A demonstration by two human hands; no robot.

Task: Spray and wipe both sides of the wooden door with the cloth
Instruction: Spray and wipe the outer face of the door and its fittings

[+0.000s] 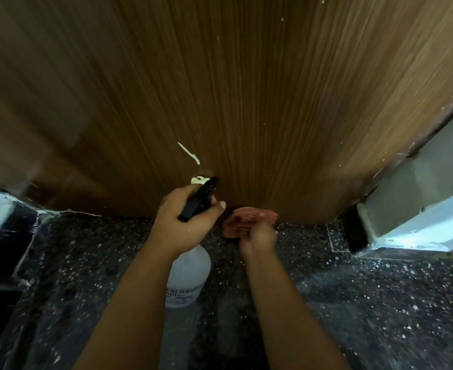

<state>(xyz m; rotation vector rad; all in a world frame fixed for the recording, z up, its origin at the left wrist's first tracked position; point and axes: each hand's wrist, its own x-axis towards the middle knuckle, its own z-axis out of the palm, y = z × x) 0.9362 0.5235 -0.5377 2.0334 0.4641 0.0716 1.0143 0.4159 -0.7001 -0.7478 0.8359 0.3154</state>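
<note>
Wooden door [246,89]: upright, grain vertical, white paint streak low down. Spray bottle [189,276]: gripped at the black trigger head by the left hand [186,222], fingers curled round it. Pink cloth [246,220]: bunched in the right hand [258,240], pressed at the door's bottom edge above the speckled floor [380,303].

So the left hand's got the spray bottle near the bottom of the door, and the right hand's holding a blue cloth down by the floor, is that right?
Not quite: in the head view the cloth in the right hand is pinkish red, not blue. The rest holds: the left hand grips the spray bottle near the bottom of the door.
</note>
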